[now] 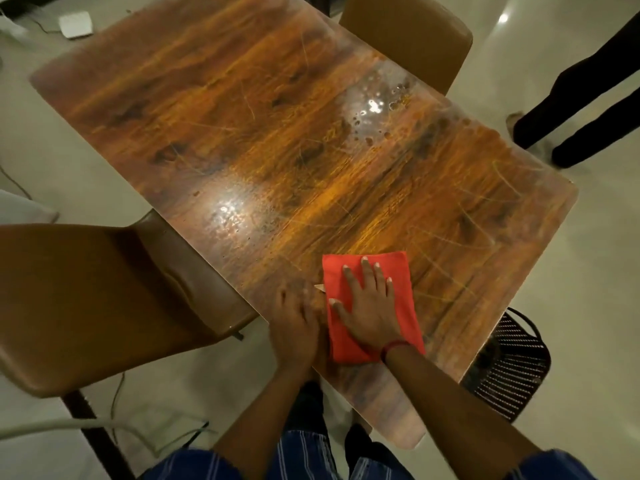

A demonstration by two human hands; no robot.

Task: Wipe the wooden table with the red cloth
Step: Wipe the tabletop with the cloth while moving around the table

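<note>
Two hands lie flat: right hand (372, 308) on red cloth (403, 292), left hand (294, 322) on table (242, 133).

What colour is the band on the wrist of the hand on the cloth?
Red; the wrist band shows best in head view.

Your red cloth (401, 271) lies folded into a flat rectangle on the wooden table (242, 116), just inside the edge nearest you, toward its near corner. The table's glossy, scratched top carries droplets (375, 109) beside its right edge.
</note>
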